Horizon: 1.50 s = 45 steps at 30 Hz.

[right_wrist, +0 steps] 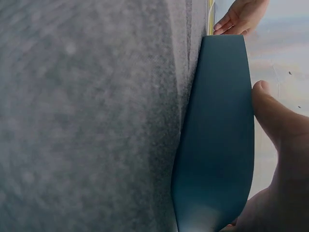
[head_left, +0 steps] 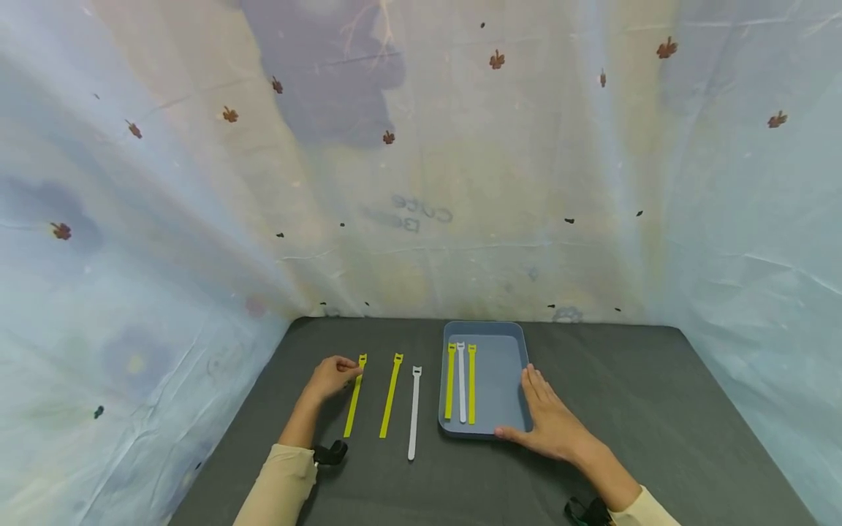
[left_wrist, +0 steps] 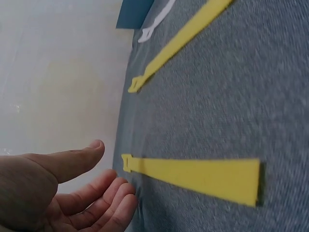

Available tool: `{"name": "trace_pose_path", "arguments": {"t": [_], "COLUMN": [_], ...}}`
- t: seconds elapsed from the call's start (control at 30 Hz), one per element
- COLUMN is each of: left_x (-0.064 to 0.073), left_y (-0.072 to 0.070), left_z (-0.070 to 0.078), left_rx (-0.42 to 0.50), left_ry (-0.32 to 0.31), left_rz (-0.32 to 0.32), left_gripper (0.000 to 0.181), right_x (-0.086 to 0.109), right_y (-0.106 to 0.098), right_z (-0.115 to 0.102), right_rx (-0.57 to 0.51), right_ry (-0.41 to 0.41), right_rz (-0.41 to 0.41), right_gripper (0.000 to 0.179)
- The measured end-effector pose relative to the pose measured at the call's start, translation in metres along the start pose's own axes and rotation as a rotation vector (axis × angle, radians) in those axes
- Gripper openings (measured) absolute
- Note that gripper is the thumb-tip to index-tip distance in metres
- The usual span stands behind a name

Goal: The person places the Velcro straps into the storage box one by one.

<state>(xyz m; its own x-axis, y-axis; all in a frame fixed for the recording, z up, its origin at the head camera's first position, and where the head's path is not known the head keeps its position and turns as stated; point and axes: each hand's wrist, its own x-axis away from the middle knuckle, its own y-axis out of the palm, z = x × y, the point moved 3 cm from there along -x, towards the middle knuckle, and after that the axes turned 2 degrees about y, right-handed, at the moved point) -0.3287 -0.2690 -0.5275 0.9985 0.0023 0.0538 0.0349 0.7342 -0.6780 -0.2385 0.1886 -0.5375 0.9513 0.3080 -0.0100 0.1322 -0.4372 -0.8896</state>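
My left hand (head_left: 334,375) hovers at the head of the leftmost yellow hook-and-loop cable tie (head_left: 354,405). In the left wrist view its thumb and loosely bent fingers (left_wrist: 120,205) are apart, with nothing between them. Another yellow cable tie (head_left: 391,398) and a white cable tie (head_left: 414,416) lie to its right on the cloth. My right hand (head_left: 549,420) rests along the right side and near corner of a blue-grey tray (head_left: 506,387), fingers straight and thumb at the near rim. Inside the tray, a white tie (head_left: 462,387) lies between two yellow ties (head_left: 471,387), side by side.
Dark grey cloth (head_left: 625,387) covers the table. A patterned pale curtain (head_left: 460,183) hangs behind it and along both sides. Each wrist carries a black strapped device, such as the one on the left wrist (head_left: 331,453).
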Motion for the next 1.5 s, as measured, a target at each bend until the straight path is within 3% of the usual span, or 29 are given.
{"name": "trace_pose_path", "arguments": {"t": [0.3,0.6,1.5], "left_x": [-0.001,-0.001,-0.006], "left_y": [0.002,0.006,0.014], "left_z": [-0.007,-0.006,-0.006], "left_rx": [-0.021,-0.058,-0.094], "left_ry": [-0.009,-0.06,-0.104], "left_rz": [-0.042,-0.063,-0.016], "left_gripper": [0.031,0.036,0.026], "right_x": [0.004,0.005,0.004], "right_y": [-0.002,-0.001,-0.002], "right_z": [-0.001,0.0,0.001], "right_rx": [-0.014,-0.011,-0.024], "right_ry": [-0.007,0.008,0.026], "right_rz": [-0.002,-0.009,-0.016], "right_gripper": [0.133,0.134,0.135]}}
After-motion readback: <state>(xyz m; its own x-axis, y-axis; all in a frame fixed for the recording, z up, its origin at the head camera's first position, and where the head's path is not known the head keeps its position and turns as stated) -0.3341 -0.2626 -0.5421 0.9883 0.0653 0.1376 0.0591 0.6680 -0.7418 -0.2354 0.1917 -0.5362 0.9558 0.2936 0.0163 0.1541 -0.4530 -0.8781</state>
